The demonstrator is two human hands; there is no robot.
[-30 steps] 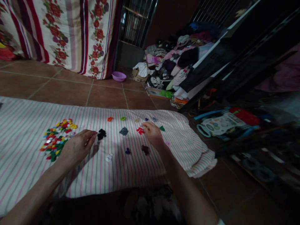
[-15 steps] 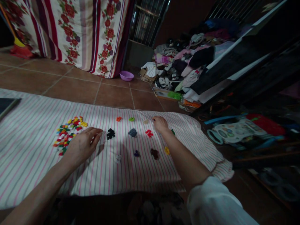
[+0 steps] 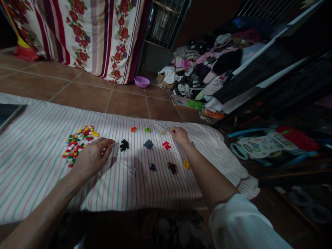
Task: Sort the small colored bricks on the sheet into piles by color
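Small pieces lie in single-colour clusters on a striped cloth [image 3: 103, 186]: black [image 3: 124, 145], grey-blue [image 3: 148, 144], red [image 3: 166, 145], orange [image 3: 133, 129], lime green [image 3: 147, 130], beige [image 3: 163, 132], brown [image 3: 172, 168], yellow [image 3: 186, 164], dark purple [image 3: 152, 167] and white [image 3: 132, 172]. My left hand [image 3: 94, 155] rests between a mixed multicoloured pile [image 3: 80, 140] and the black cluster, its fingers bent; what they hold, if anything, is hidden. Just right of the beige cluster, my right hand [image 3: 180, 135] has its fingertips pressed together; anything between them is too small to make out. Blue and green bits show beside its wrist.
A dark flat panel [image 3: 9, 116] lies at the cloth's left end. Beyond the cloth are a purple basin [image 3: 141, 82], a floral curtain [image 3: 95, 38] and a heap of clothes [image 3: 199, 65]. Dark furniture stands on the right.
The camera view has shifted slightly. Against the cloth, both hands remain in nearly the same places, and a bit of blue now shows beside my right wrist.
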